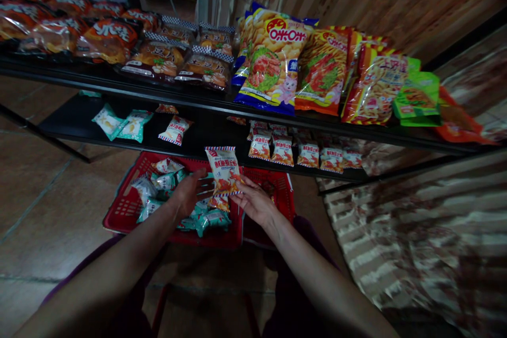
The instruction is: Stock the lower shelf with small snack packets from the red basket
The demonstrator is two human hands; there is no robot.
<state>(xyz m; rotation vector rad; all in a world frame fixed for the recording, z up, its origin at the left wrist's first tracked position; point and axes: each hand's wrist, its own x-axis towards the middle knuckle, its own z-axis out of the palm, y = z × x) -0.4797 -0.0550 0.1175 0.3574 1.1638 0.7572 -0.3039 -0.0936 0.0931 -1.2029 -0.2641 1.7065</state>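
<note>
My right hand (256,202) grips a small white-and-orange snack bag (224,170) by its lower right corner, holding it upright above the red basket (113,215). Just left of the bag is my left hand (190,190), its fingers apart and pointing toward it; nothing shows in its grasp. Below the hands, several teal snack bags (214,221) lie in the basket, with a few white-and-orange ones among them. On the lower shelf (214,137), several matching snack bags (282,152) stand in rows to the right.
Teal bags (135,124) and a lone white-and-orange bag (175,130) sit left on the lower shelf. Large snack bags (273,60) and dark crisp packets (156,58) line the upper shelf, which overhangs it. A second red basket (283,190) adjoins the first. Patterned curtain (392,222) hangs at right.
</note>
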